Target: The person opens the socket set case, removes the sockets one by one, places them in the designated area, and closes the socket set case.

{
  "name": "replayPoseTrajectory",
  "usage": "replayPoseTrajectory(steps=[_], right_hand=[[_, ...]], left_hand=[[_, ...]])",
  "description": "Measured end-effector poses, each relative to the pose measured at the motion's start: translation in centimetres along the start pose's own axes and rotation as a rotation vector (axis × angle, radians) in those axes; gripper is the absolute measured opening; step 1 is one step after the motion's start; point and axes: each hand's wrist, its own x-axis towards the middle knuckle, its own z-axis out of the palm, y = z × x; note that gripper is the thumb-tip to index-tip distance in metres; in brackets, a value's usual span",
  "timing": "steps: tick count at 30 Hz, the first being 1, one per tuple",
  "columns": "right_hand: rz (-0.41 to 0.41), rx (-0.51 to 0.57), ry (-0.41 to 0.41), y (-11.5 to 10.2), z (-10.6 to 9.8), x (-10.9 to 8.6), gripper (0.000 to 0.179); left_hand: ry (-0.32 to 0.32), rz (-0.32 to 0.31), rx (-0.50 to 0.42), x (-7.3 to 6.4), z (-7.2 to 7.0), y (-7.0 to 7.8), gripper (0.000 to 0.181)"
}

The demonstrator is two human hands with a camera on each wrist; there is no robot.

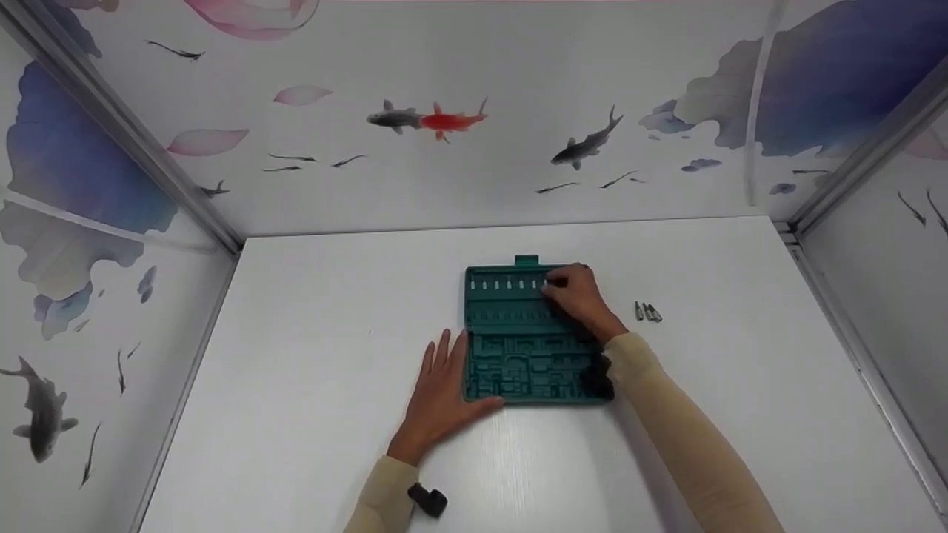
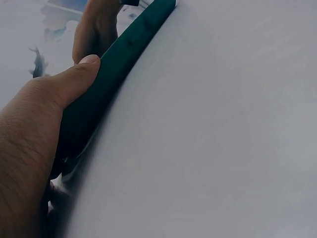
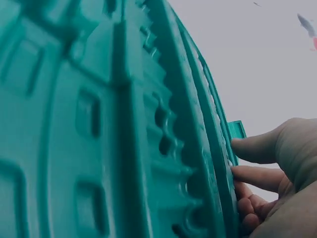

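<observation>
An opened green moulded tool case (image 1: 518,322) lies flat, its shaped recesses facing up. Along its far half runs a row of small silver bits (image 1: 509,284). My right hand (image 1: 578,292) is at the right end of that row, thumb and forefinger pinching at a small bit (image 1: 545,283) that they mostly hide. In the right wrist view, the fingertips (image 3: 240,172) meet the far rim beside the slots. My left hand (image 1: 438,389) steadies the near left corner with fingers straight along the side. Its thumb (image 2: 79,79) presses on the front edge.
Several small metal pieces (image 1: 647,311) lie on the white table (image 1: 311,355) to the right of the case. A latch tab (image 1: 526,260) sticks out from the far edge. Printed walls (image 1: 503,178) enclose the table at the back and sides.
</observation>
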Motion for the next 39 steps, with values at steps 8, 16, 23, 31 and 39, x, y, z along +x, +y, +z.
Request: replayPoseTrajectory(steps=[8,16,23,31,39], right_hand=[[0.046,0.059,0.088,0.0,0.7,-0.5,0.029],[0.049,0.027,0.172,0.1,1.6,-0.5,0.024],[0.104,0.190,0.250,-0.6,1.0,-0.1,0.022],[0.067,0.265,0.278,-0.3,-1.9,-1.9,0.025],[0.091,0.203,0.305,1.6,-4.9,-4.6,0.030]], left_hand=[[0.004,-0.007,0.005,-0.4,0.1,0.0,0.128],[-0.002,-0.006,0.009,-0.3,0.3,0.1,0.129],[0.006,0.000,0.016,0.0,0.0,0.1,0.129],[-0.002,-0.008,0.022,0.0,0.0,-0.1,0.130],[0.008,0.007,0.014,0.1,0.2,-0.1,0.128]])
